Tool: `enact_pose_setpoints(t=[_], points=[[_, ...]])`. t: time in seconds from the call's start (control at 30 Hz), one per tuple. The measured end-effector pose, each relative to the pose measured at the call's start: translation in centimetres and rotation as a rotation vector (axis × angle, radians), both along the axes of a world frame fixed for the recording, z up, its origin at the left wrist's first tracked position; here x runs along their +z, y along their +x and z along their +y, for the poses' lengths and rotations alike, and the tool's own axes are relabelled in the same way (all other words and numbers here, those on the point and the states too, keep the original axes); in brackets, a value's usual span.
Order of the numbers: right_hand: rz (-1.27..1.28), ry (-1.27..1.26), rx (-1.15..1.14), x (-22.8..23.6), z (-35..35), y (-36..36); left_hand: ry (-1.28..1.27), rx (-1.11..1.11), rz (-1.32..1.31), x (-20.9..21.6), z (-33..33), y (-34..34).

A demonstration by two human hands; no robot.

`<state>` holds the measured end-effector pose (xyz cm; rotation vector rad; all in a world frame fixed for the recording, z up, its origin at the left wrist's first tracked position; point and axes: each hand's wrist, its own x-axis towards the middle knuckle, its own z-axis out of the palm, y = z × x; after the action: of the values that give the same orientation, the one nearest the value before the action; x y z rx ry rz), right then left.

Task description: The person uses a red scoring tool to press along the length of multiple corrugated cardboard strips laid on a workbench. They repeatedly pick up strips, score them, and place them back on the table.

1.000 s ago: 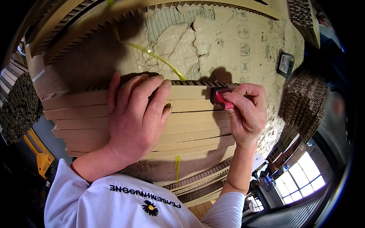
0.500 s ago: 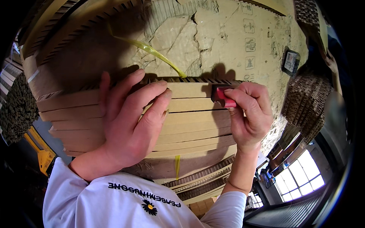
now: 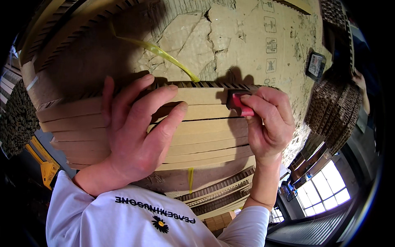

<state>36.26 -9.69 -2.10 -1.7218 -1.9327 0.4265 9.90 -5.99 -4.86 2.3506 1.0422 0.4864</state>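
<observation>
Long notched cardboard strips lie side by side in a bundle in front of me, smooth tan edges upward. Over the left part of the bundle rests my left hand, open, its fingers spread and the thumb apart from the index finger. My right hand is closed in a pinch on a small red-and-black block, which sits against the far strips toward the right end. What is under the block is hidden.
A worn cardboard sheet spreads beyond the bundle, with a yellow strap across it. To its right lies a small dark flat case. Stacked cardboard stands at the right, and a yellow pallet-jack-like frame at the left.
My left thumb and index finger have spread farther apart. The red-and-black block stays in my right hand at nearly the same place on the strips.
</observation>
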Motion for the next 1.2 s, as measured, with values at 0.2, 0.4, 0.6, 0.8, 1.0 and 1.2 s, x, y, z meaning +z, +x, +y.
enact_pose_setpoints(t=[0.2, 0.4, 0.6, 0.8, 1.0, 1.2], points=[[0.053, 0.012, -0.006, 0.0, -0.2, 0.3, -0.022, 0.016, 0.034, 0.2, 0.0, 0.6], [0.566, 0.351, -0.337, 1.7, -2.7, 1.9, -0.015, 0.022, 0.066, 0.2, -0.1, 0.7], [0.199, 0.029, -0.199, 1.1, -5.1, 1.0, 0.029, 0.003, 0.096, 0.3, 0.0, 0.7], [0.134, -0.014, -0.145, 0.6, -4.7, 0.3, 0.021, 0.000, 0.090, 0.3, 0.0, 0.5], [0.059, -0.010, -0.103, 0.5, -4.3, 0.5, 0.015, 0.004, 0.074, 0.2, 0.0, 0.4], [0.046, -0.012, -0.114, 0.2, -4.1, 0.5, 0.002, 0.003, 0.080, 0.2, 0.0, 0.6]])
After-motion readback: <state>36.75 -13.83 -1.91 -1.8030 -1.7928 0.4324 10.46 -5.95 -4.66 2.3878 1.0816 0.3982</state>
